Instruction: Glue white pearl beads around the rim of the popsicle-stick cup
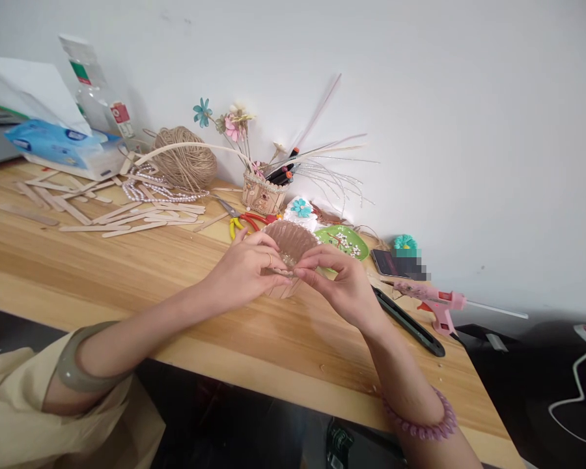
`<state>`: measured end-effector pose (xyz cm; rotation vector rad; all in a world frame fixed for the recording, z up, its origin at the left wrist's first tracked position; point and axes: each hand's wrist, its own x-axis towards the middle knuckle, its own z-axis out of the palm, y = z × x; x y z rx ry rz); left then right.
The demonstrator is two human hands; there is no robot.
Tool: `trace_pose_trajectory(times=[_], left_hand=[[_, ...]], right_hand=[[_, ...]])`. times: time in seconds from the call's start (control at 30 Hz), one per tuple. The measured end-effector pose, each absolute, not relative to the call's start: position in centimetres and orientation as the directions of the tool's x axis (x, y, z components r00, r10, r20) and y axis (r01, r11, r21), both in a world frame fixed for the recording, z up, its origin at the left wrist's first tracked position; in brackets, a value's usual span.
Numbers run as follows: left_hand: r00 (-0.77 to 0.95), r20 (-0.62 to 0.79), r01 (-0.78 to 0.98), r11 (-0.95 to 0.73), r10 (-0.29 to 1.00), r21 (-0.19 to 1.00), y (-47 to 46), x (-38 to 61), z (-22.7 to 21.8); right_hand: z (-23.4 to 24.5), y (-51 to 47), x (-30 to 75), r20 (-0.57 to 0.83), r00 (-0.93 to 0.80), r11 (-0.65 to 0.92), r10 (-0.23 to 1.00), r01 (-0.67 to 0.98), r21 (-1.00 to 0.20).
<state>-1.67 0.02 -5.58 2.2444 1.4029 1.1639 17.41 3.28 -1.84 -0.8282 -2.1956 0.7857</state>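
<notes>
A round craft-stick pot (293, 240), pinkish brown inside with a pale beaded rim, stands on the wooden table between my hands. My left hand (249, 264) is closed on its left and near side, thumb outside and fingers over the rim. From the right, my right hand (344, 281) pinches the near rim with thumb and forefinger. Fingertips of both hands almost meet there, at a thin scalloped edging; whether a small loose bead sits between them is hidden. Just behind the pot lie yellow-handled scissors (234, 225) and red-handled pliers (254, 219).
Loose craft sticks (137, 218), pearl strings (151, 189) and a twine ball (185, 156) lie left. A decorated pot (264, 194) holds markers and flowers. Rightward are a green bead tray (366, 251), phone (385, 264), dark green utility knife (410, 322) and pink glue gun (439, 303).
</notes>
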Motion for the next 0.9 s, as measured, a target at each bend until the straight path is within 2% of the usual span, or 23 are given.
trace_pose_trajectory(times=[0.63,0.9], left_hand=[[0.194,0.454,0.637,-0.463,0.870,0.616,-0.02,-1.56,-5.30],[0.201,0.442,0.640,-0.458,0.874,0.616,-0.05,-1.59,-5.23]], right_hand=[[-1.60,3.13,17.17,0.359,-0.582,0.613,0.730,0.322,-0.722],[-1.57,3.16,17.33,0.353,-0.550,0.541,0.757,0.224,-0.811]])
